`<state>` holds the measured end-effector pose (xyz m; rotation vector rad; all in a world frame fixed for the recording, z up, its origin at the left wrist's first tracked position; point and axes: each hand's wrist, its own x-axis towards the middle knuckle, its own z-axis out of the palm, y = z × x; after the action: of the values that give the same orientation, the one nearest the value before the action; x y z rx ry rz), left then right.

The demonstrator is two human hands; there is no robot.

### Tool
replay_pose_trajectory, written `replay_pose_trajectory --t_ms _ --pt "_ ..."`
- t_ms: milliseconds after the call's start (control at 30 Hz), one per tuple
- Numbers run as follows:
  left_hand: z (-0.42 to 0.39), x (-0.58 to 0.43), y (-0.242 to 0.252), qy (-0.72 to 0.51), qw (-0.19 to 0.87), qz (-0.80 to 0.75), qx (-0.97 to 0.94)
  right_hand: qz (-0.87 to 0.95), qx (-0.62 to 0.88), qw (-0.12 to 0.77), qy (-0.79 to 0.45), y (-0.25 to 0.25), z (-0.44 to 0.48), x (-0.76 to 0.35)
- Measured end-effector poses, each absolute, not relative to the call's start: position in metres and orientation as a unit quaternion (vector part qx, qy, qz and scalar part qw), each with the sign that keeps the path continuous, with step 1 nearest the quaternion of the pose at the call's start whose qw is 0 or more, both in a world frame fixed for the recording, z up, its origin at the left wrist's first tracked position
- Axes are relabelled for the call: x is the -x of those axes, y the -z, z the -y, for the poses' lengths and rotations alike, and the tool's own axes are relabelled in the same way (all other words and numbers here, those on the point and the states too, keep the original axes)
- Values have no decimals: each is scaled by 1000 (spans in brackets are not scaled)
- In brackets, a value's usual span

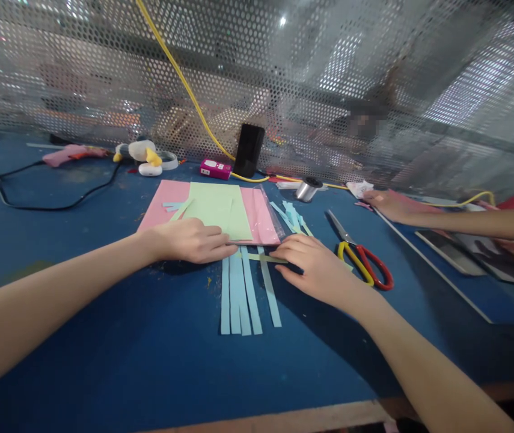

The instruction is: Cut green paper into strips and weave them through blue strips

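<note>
your left hand [189, 240] lies flat across the near edge of the pale green paper sheet [216, 210], its fingers pressed together and pointing right, bearing down without pinching. your right hand [313, 267] is just to its right, with fingers close together and slightly curved, resting on a narrow green paper strip [257, 257]. no pinch shows there either. that strip runs crosswise over the light blue paper strips [238, 294], which lie side by side and extend toward you from under the near edge of the pink paper sheet [162, 207]. the pink sheet lies beneath the green one and shows on both sides of it. clear plastic film [268, 216] lies along its right end, and a loose bunch of blue paper offcuts [290, 216] sits just beyond that.

right of your right hand lie scissors [365, 264] with red and yellow handles, blades toward the far left. on the blue workbench [148, 361], farther off, are a black phone [249, 150], a magenta box [216, 169], a wire spool [306, 189], a plush duck [142, 151] and a pink glue gun [74, 154]. a co-worker's hand [394, 205] reaches in at the far right.
</note>
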<state>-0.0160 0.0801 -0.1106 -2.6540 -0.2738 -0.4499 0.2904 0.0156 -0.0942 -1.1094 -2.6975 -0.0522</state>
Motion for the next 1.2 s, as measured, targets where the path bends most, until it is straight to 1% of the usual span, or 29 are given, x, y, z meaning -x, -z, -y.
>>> replay_pose_trajectory --t_ms 67,133,333,533,700,867,967,1200 --pt "-80 16 108 130 269 41 953 919 378 107 15 96 -17 -290" --pt "-79 15 107 116 301 24 946 921 375 106 15 97 -18 -290" --pt "-79 15 106 96 296 34 950 921 374 113 14 97 -20 -292" --pt "-80 14 108 109 321 18 941 909 400 114 15 100 -22 -292" --pt "-80 14 108 106 318 21 942 907 404 115 26 106 -24 -294" --pt "-80 15 107 104 340 10 935 902 401 154 52 103 -18 -287" --pt "-81 15 108 100 336 16 936 912 373 167 31 99 -8 -275" --pt "-81 15 110 97 326 28 940 924 367 100 28 104 4 -258"
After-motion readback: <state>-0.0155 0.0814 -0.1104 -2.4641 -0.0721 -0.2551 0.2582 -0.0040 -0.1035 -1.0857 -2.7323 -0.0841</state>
